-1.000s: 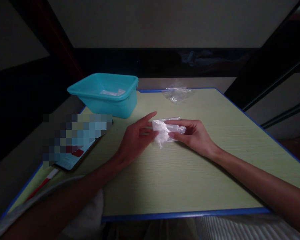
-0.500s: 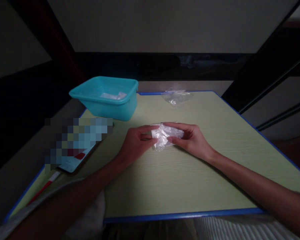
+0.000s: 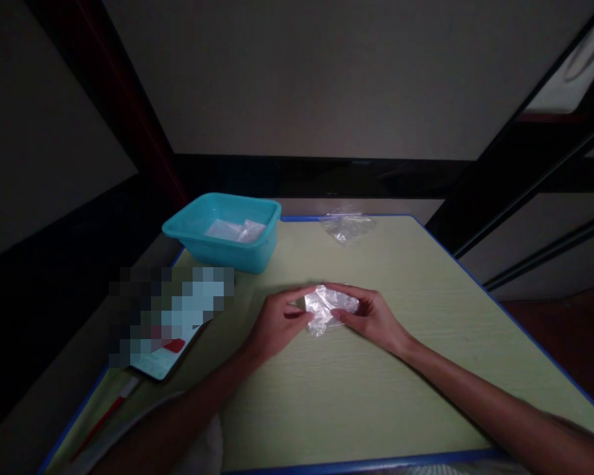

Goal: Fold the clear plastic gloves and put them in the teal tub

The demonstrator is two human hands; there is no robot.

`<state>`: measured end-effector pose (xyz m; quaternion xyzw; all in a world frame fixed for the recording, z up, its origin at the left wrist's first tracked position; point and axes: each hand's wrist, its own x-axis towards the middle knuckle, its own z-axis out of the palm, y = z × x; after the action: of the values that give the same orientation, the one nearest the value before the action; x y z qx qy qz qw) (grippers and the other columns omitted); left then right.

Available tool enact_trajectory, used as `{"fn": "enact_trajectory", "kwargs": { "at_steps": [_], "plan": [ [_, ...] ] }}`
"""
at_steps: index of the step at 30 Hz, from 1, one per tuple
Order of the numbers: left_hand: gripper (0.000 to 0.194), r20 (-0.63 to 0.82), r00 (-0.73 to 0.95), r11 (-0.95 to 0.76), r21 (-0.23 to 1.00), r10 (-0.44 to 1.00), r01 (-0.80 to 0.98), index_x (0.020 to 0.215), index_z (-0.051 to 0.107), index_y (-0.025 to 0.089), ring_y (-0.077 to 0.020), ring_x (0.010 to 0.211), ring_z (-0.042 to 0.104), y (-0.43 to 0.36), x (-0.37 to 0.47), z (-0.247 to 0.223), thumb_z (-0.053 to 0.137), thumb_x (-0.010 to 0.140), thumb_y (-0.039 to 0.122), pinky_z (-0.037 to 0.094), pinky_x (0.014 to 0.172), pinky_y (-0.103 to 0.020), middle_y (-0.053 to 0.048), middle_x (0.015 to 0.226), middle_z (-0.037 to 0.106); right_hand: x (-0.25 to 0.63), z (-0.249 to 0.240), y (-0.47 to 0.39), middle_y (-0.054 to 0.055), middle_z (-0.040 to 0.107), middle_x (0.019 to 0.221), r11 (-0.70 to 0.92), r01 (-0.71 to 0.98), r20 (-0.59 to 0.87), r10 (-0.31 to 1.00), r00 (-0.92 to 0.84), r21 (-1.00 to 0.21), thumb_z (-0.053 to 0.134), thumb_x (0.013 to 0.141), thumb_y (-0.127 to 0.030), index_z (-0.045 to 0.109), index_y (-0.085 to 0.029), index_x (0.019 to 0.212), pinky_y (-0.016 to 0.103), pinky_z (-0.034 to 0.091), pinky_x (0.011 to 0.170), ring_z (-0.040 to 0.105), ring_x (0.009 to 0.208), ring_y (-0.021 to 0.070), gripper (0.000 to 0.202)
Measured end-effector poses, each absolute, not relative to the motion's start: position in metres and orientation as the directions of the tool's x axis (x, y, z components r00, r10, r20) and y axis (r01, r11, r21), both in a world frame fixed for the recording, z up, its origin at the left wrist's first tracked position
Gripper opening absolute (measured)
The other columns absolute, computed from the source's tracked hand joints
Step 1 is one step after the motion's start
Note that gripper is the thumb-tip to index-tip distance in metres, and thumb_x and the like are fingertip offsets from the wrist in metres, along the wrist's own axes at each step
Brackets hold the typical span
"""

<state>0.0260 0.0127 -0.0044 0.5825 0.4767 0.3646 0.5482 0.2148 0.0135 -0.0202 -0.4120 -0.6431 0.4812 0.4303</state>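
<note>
A crumpled, shiny clear plastic bag (image 3: 321,307) lies folded small at the middle of the table, between my two hands. My left hand (image 3: 281,323) pinches its left edge, thumb in front and fingers behind. From the other side, my right hand (image 3: 371,313) grips it the same way, with the thumb pressed on its front. Whether anything is inside the bag I cannot tell.
A turquoise plastic basket (image 3: 222,254) with white, plastic-looking packets in it stands at the back left. Another clear plastic bag (image 3: 346,227) lies near the far edge. A phone (image 3: 151,363), partly blurred out, and a red-and-white cable (image 3: 103,417) lie at left on the blue-edged table (image 3: 366,402).
The camera view has tilted upward, so the table and everything on it sit lower in the picture. Both hands keep their grip on the bag, almost unchanged.
</note>
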Motion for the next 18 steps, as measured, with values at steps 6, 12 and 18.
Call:
{"fn": "enact_trajectory", "kwargs": {
  "at_steps": [6,12,18],
  "plan": [
    [0.049,-0.159,0.245,0.124,0.981,0.956,0.152,0.116,0.061,0.010,-0.0108,0.050,0.059,0.015,0.025,-0.003,0.062,0.067,0.007,0.041,0.046,-0.016,0.002,0.056,0.067,0.215,-0.022,0.013,0.005,0.070,0.101,0.172,0.098,0.139,0.952,-0.274,-0.980,0.068,0.070,-0.022,0.066,-0.023,0.109,0.025,0.055,0.063,0.067,0.072,0.0143,0.039],
    [0.047,-0.142,0.225,0.113,0.984,0.964,0.137,0.111,0.065,0.011,-0.0117,0.057,0.062,0.017,0.025,-0.006,0.060,0.065,0.002,0.046,0.052,-0.017,0.000,0.065,0.069,0.213,-0.021,0.019,0.007,0.070,0.103,0.159,0.148,0.121,0.963,-0.241,-0.976,0.067,0.069,-0.021,0.067,-0.021,0.108,0.023,0.054,0.062,0.066,0.073,0.0142,0.039],
    [0.044,-0.130,0.202,0.108,0.987,0.971,0.120,0.108,0.065,0.010,-0.0123,0.059,0.064,0.016,0.025,-0.004,0.060,0.065,0.001,0.049,0.055,-0.018,0.000,0.063,0.068,0.210,-0.021,0.036,0.008,0.068,0.109,0.218,0.203,0.157,0.948,-0.278,-0.955,0.064,0.071,-0.022,0.066,-0.020,0.110,0.029,0.054,0.071,0.067,0.083,0.0179,0.039]
  ]
}}
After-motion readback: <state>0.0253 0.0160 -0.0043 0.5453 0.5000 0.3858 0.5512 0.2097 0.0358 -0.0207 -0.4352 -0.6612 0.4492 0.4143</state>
